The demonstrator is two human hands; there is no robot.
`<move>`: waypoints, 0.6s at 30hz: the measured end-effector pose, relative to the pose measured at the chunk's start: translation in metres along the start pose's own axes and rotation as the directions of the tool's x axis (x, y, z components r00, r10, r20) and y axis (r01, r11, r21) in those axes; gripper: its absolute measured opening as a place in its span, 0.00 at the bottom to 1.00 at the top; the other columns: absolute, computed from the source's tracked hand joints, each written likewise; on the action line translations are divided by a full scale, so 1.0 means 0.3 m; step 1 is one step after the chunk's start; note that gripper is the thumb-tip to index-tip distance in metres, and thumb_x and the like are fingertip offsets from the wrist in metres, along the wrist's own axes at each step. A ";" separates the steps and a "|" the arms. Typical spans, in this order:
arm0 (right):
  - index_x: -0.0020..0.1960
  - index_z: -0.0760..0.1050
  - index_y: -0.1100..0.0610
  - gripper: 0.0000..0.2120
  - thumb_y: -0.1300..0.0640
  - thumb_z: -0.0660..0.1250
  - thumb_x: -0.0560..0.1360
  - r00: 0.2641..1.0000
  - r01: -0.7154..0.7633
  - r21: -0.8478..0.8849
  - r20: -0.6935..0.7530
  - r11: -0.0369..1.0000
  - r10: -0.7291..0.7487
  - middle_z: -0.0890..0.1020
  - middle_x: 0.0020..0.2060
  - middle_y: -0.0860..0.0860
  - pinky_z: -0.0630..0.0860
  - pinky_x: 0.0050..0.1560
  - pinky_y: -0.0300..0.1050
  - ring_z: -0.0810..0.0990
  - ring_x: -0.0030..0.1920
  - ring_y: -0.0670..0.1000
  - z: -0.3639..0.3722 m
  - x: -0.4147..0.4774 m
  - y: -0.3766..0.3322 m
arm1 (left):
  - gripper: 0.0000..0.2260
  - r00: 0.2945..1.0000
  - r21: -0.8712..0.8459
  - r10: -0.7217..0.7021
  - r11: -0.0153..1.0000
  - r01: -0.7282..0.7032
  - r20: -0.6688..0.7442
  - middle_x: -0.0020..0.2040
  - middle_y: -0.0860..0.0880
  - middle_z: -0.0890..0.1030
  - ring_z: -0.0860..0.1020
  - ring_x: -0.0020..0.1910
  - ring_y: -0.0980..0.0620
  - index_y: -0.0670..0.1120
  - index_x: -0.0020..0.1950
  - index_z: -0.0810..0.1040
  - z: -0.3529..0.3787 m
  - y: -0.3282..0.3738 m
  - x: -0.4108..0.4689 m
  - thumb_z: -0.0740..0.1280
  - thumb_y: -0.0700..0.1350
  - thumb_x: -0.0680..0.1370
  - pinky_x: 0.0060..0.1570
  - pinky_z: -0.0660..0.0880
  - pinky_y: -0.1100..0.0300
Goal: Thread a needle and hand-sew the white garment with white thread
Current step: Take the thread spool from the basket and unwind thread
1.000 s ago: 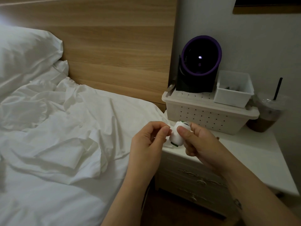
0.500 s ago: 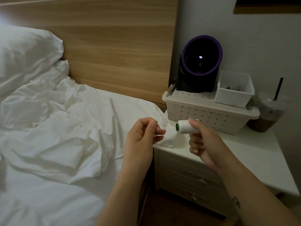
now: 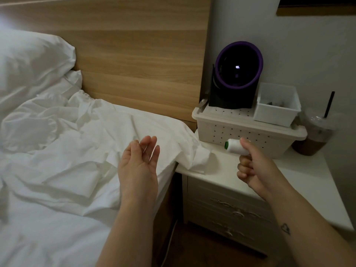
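Since half a second ago the left hand has pulled away to the left from the spool of white thread and opened out; the right hand has kept the spool in almost the same spot. The spool lies on its side, green end pointing left, clamped between the right thumb on top and the curled index finger beneath, with the other fingers folded into the palm. It hangs above the near left part of the white tabletop, just in front of the perforated basket. The right forearm reaches in from the near right. The left hand is held palm up over the bed's right edge, its fingers loosely apart and gripping nothing that can be made out; no thread shows between the hands. The white garment lies crumpled on the bed under the left hand, one corner spilling onto the tabletop.
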State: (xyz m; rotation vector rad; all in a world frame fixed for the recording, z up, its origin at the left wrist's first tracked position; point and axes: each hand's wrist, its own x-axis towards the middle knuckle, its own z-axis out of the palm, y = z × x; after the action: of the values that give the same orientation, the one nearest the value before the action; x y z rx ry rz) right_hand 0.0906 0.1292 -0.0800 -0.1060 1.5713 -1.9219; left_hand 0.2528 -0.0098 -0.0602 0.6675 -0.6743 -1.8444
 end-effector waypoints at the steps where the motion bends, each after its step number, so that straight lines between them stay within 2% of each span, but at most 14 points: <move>1: 0.50 0.72 0.55 0.09 0.49 0.63 0.78 1.000 0.002 -0.010 -0.019 1.000 -0.002 0.59 0.22 0.45 0.59 0.22 0.35 0.57 0.20 0.43 -0.006 0.008 0.007 | 0.08 1.000 -0.021 0.012 1.000 -0.012 -0.010 0.39 0.53 0.84 0.84 0.49 0.54 0.45 0.49 0.74 0.002 0.000 0.000 0.57 0.43 0.84 0.47 0.79 0.59; 4: 0.54 0.73 0.56 0.11 0.49 0.64 0.78 0.996 0.016 -0.082 -0.081 0.997 -0.023 0.61 0.23 0.45 0.60 0.24 0.37 0.59 0.22 0.43 -0.024 0.035 0.032 | 0.08 0.998 -0.042 0.065 0.997 -0.066 -0.021 0.41 0.53 0.85 0.83 0.52 0.54 0.45 0.51 0.74 0.010 0.002 -0.001 0.57 0.44 0.84 0.50 0.79 0.57; 6: 0.59 0.73 0.58 0.15 0.48 0.64 0.78 0.988 0.050 -0.244 -0.129 0.969 -0.083 0.65 0.28 0.47 0.62 0.28 0.40 0.62 0.27 0.46 -0.035 0.058 0.049 | 0.08 0.995 -0.033 0.100 0.994 -0.101 -0.015 0.42 0.54 0.85 0.82 0.53 0.55 0.46 0.52 0.74 0.019 0.004 -0.003 0.56 0.45 0.84 0.51 0.79 0.58; 9: 0.65 0.71 0.59 0.21 0.47 0.65 0.77 0.963 0.118 -0.545 -0.142 0.830 -0.230 0.73 0.45 0.49 0.67 0.38 0.44 0.71 0.40 0.49 -0.045 0.091 0.067 | 0.08 0.991 0.007 0.132 0.991 -0.132 0.019 0.44 0.54 0.84 0.82 0.55 0.55 0.47 0.51 0.74 0.043 -0.004 -0.011 0.56 0.45 0.84 0.54 0.79 0.56; 11: 0.66 0.70 0.59 0.22 0.47 0.65 0.77 0.956 0.127 -0.662 -0.116 0.739 -0.268 0.73 0.52 0.50 0.67 0.45 0.44 0.72 0.48 0.51 -0.044 0.115 0.069 | 0.09 0.989 0.051 0.142 0.988 -0.144 0.052 0.45 0.53 0.84 0.82 0.55 0.55 0.46 0.49 0.74 0.063 -0.016 -0.019 0.56 0.45 0.84 0.55 0.78 0.55; 15: 0.64 0.70 0.59 0.20 0.49 0.66 0.77 0.947 0.141 -0.807 -0.059 0.573 -0.317 0.77 0.56 0.54 0.65 0.43 0.43 0.72 0.47 0.50 -0.040 0.178 0.059 | 0.09 0.982 0.142 0.134 0.978 -0.153 0.132 0.47 0.52 0.84 0.81 0.56 0.55 0.45 0.51 0.74 0.104 -0.052 -0.020 0.56 0.45 0.84 0.57 0.78 0.55; 18: 0.63 0.70 0.57 0.20 0.48 0.66 0.76 0.929 0.143 -0.897 -0.023 0.417 -0.368 0.78 0.53 0.52 0.67 0.42 0.44 0.73 0.44 0.51 -0.048 0.219 0.054 | 0.09 0.975 0.182 0.127 0.970 -0.160 0.181 0.47 0.52 0.84 0.81 0.56 0.55 0.45 0.51 0.74 0.126 -0.074 -0.019 0.56 0.45 0.84 0.57 0.78 0.55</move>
State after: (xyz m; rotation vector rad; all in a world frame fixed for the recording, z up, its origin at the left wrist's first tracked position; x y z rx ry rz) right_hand 0.0393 0.1061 -0.1202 -0.6402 2.7287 -1.0678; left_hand 0.2139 0.0085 -0.0491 0.5760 -0.9998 -1.7254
